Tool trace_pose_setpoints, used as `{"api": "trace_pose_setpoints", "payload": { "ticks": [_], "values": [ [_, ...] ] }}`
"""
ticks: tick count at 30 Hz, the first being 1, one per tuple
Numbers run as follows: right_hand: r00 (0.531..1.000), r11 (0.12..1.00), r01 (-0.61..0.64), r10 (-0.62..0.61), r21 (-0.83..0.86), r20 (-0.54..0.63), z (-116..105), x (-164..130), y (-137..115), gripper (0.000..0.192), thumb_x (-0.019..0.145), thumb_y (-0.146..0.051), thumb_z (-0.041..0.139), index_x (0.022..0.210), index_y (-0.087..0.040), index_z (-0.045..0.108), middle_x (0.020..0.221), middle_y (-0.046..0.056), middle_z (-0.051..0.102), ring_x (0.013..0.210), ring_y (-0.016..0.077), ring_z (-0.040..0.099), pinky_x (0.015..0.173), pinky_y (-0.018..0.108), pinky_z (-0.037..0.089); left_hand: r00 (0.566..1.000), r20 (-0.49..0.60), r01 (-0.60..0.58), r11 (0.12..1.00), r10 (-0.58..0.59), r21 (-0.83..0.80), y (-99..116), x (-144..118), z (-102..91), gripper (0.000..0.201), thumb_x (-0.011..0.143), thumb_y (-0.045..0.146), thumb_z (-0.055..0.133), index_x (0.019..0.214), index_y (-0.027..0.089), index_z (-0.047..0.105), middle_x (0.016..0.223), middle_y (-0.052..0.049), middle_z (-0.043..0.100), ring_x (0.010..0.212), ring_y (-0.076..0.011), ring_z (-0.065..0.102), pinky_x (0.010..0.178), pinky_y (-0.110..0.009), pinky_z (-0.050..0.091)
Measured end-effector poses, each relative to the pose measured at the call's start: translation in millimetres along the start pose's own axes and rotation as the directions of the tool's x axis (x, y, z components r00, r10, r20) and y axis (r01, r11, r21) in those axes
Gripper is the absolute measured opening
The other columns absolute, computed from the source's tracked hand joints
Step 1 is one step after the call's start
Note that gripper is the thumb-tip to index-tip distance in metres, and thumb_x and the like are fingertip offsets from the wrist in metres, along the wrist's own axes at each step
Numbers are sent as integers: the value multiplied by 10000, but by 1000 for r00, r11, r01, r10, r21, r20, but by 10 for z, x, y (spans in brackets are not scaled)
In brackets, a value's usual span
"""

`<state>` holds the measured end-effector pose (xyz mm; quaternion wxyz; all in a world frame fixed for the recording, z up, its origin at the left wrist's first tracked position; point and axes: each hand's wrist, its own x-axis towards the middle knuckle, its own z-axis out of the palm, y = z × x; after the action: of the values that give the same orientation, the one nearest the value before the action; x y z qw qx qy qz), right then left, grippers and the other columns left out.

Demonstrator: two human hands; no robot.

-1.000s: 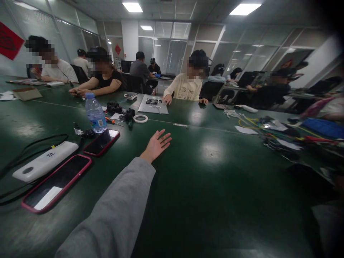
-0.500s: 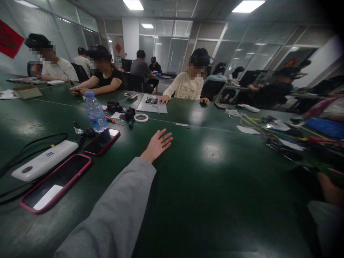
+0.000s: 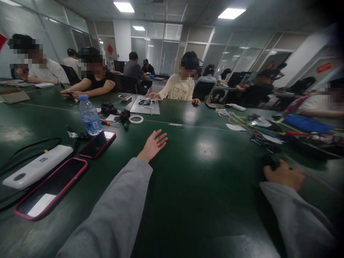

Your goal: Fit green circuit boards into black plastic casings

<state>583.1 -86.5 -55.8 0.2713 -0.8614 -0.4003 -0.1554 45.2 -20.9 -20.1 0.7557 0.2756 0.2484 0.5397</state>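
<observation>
My left hand (image 3: 154, 146) is open, palm turned inward and fingers spread, on or just above the green table (image 3: 188, 186). It holds nothing. My right hand (image 3: 285, 175) is at the right, its fingers curled round a small black object (image 3: 270, 163) whose kind I cannot make out. Just beyond that hand lie black cables (image 3: 264, 143) and a bundle of coloured wires. Left of my left hand is a phone in a red case (image 3: 98, 144), with a roll of white tape (image 3: 136, 119) farther back.
At the left are a water bottle (image 3: 90, 116), a second red-cased phone (image 3: 51, 188) and a white device (image 3: 39, 166) with black cords. A screwdriver (image 3: 109, 123) lies by the tape. Across the table a person in a cream top touches a grey board (image 3: 153, 108). A blue bag (image 3: 306, 123) lies right.
My right hand has come from the right edge into fuller view, with the black object in it. The view has turned slightly right. My left hand stays open in about the same place.
</observation>
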Motion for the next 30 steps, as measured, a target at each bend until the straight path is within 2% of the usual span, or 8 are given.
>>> {"api": "trace_pose_setpoints", "payload": {
  "ticks": [3,5,7,10,13,15,20,30],
  "values": [
    [996,1000,28,-29,6,89,-49,-381,-714,617,777,-381,581,1346,-163,483,1202,289,420,1143,452,430,801,591,422,1000,-6,-6,1000,6,11,-4,-1,20,396,862,489,508,1192,275,553,1257,-59,604,1163,-204,560,1002,-379,408],
    [966,961,248,-255,123,45,-71,-707,-1267,554,818,-326,540,1332,-128,480,1157,269,445,1113,435,449,839,594,419,999,-24,-27,999,28,43,-18,5,31,356,868,464,507,1161,273,572,1249,-53,612,1206,-194,527,1043,-378,362],
    [869,850,472,-493,233,42,-76,-1062,-1800,507,870,-303,484,1328,-87,467,1125,261,458,1080,391,473,867,558,428,993,-68,-89,991,96,101,-47,21,35,313,869,429,520,1133,276,592,1249,-42,616,1258,-176,479,1094,-375,286],
    [726,696,633,-686,340,51,-114,-1559,-2425,511,874,-305,511,1362,-176,430,1156,167,472,1067,298,502,913,453,469,963,-140,-199,958,230,206,-112,63,32,269,846,366,578,1097,277,616,1267,-23,605,1309,-157,418,1133,-365,193],
    [463,408,747,-886,525,30,-238,-1884,-2741,535,897,-309,499,1407,-250,350,1235,121,444,1126,273,493,939,448,483,937,-115,-281,906,331,318,-173,94,33,284,800,334,641,1068,239,639,1214,-50,630,1256,-188,476,1099,-368,267],
    [375,315,743,-927,590,22,-317,-1969,-2798,565,910,-325,489,1433,-270,285,1264,106,433,1155,264,487,955,450,483,937,-21,-312,862,349,399,-198,93,44,308,786,345,658,1063,211,652,1125,-71,665,1164,-212,547,1051,-375,339],
    [508,423,676,-861,604,34,-280,-1904,-2734,700,869,-413,576,1436,-180,238,1260,148,425,1170,298,480,974,494,464,950,96,-301,799,296,520,-191,37,101,287,785,316,665,1039,183,679,1028,-87,690,1079,-228,587,1026,-387,370],
    [576,466,622,-816,630,35,-187,-1834,-2706,480,821,-363,647,1205,-172,430,1115,124,491,1040,283,535,907,478,491,948,124,-315,792,294,523,-221,83,38,388,721,212,719,1102,207,642,1170,-69,631,1179,-211,521,1078,-381,331]
  ]
}}
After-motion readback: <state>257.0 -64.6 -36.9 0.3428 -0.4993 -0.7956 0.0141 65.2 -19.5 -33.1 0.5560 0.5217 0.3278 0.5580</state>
